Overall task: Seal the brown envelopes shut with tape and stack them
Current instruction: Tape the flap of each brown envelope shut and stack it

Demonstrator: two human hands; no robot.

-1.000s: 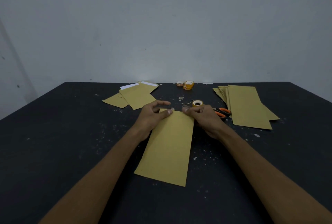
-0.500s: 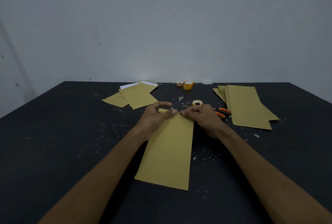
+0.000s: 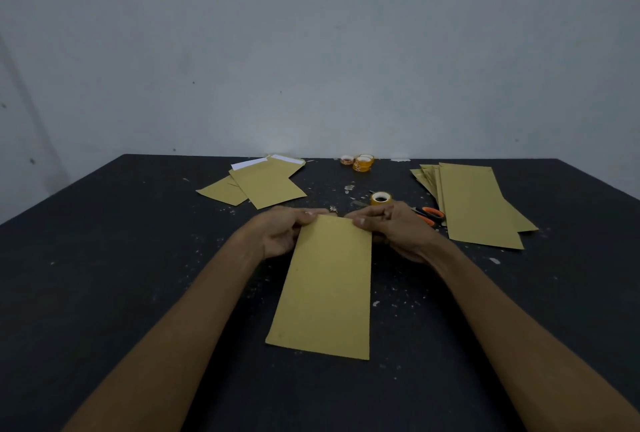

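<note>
Hands (image 3: 282, 232) (image 3: 394, 229) pinching envelope (image 3: 329, 286) top corners

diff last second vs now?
The long brown paper envelope had its folded-up top flap pressed down; its far edge now looks flat. Left hand and right hand shifted to grip its top corners. Tape roll, orange-handled scissors and both envelope piles unchanged.

No text can be read: the orange print on the far tape rolls (image 3: 363, 163) is too blurred.
</note>
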